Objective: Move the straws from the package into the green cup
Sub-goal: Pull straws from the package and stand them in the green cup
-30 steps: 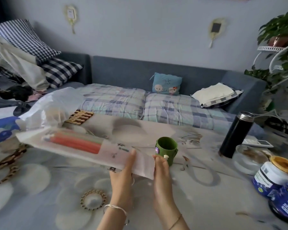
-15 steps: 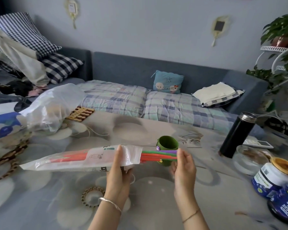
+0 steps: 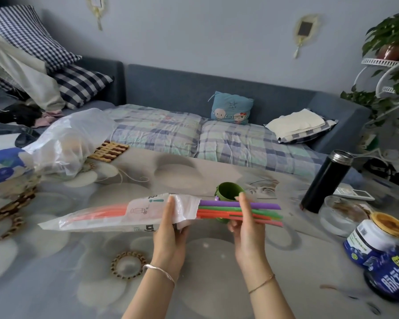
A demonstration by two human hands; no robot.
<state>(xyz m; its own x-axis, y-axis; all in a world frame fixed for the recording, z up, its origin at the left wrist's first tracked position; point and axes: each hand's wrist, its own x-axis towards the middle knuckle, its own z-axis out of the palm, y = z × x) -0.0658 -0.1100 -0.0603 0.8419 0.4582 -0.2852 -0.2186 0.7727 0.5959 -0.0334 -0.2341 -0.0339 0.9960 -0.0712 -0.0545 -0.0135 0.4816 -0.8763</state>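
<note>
With the left hand (image 3: 171,229) clamping the plastic package (image 3: 115,215) and the right hand (image 3: 245,223) pinching the half-out straws (image 3: 219,209) just in front of the green cup (image 3: 228,192), a straight, level pull should free them.

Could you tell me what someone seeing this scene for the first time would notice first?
Most striking is the bundle of colourful straws at centre, half out of its white plastic package. The left hand grips the package's open end while the right hand holds the straws' exposed part. Just behind them on the table stands the green cup, with a black flask to the right.
</note>
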